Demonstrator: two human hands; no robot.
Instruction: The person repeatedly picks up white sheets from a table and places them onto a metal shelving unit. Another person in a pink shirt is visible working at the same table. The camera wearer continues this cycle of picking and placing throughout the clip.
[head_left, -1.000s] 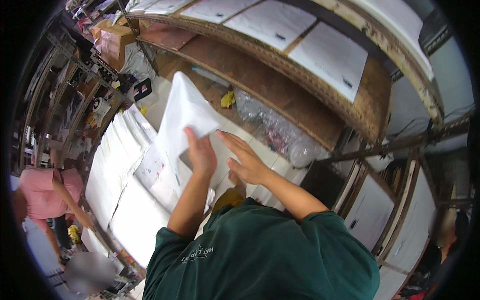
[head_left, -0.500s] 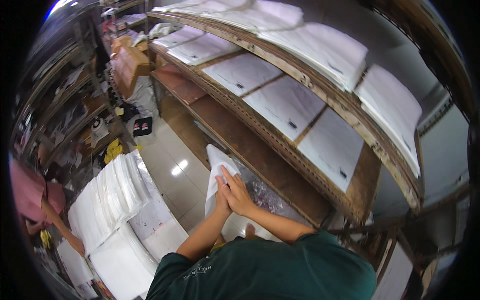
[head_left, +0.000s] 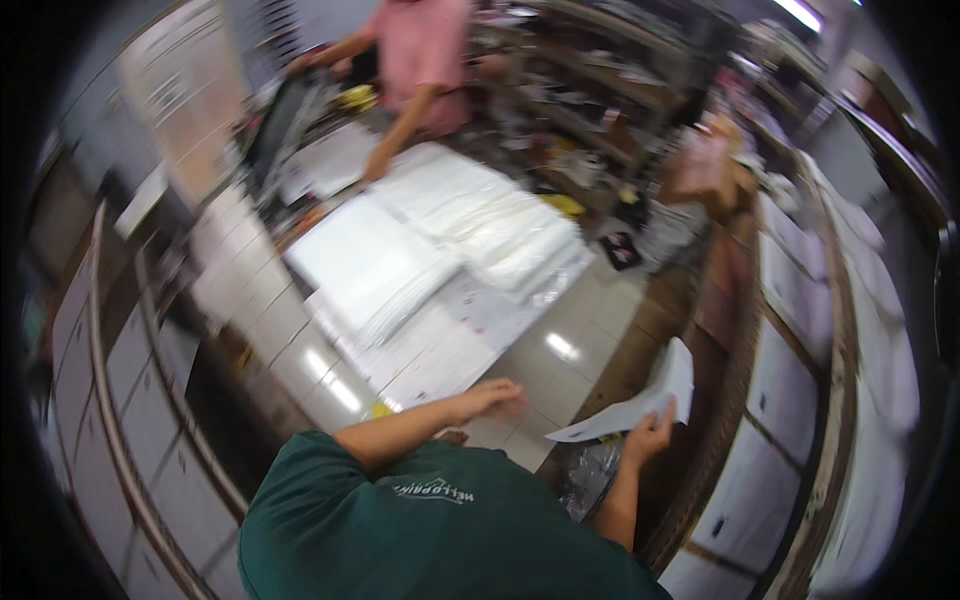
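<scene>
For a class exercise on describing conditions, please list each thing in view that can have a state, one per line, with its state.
Left hand: empty, blurred
Right hand: closed on the white sheet
White sheet: held up, bent
Stacked sheets: lying flat on the table
Table: partly covered
Shelf sheets: laid flat
Clear plastic: crumpled

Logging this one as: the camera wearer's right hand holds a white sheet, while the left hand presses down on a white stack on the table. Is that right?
Not quite: the left hand isn't on a white stack. The head view shows it apart from the stacks, by the near edge of the table. The right hand does hold a white sheet.
</scene>
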